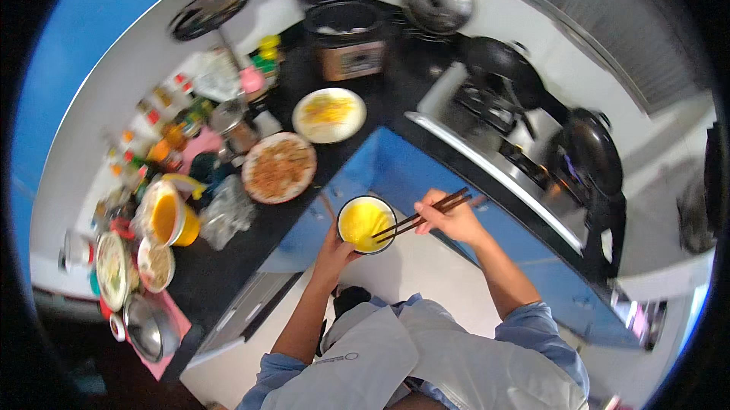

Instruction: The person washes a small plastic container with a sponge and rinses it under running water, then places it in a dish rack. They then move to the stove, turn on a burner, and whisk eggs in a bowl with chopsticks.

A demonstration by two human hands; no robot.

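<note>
My left hand (336,250) grips a white bowl with a dark rim (340,230) from its left and lower side, holding it above the floor. Yellow liquid, which looks like beaten egg (362,222), lies in the bowl. Between the fingers of my right hand (450,219) is a pair of dark chopsticks (413,221); their tips reach into the yellow liquid at the bowl's right side. Part of my left hand is hidden beneath the bowl.
On the dark counter (228,279) at left stand a plate of shredded food (282,168), a plate of yellow food (329,115), a plastic bag (228,213) and several seasoning bottles. A rice cooker (351,59) stands open behind. Woks (593,150) sit by the gas stove (490,142) at right.
</note>
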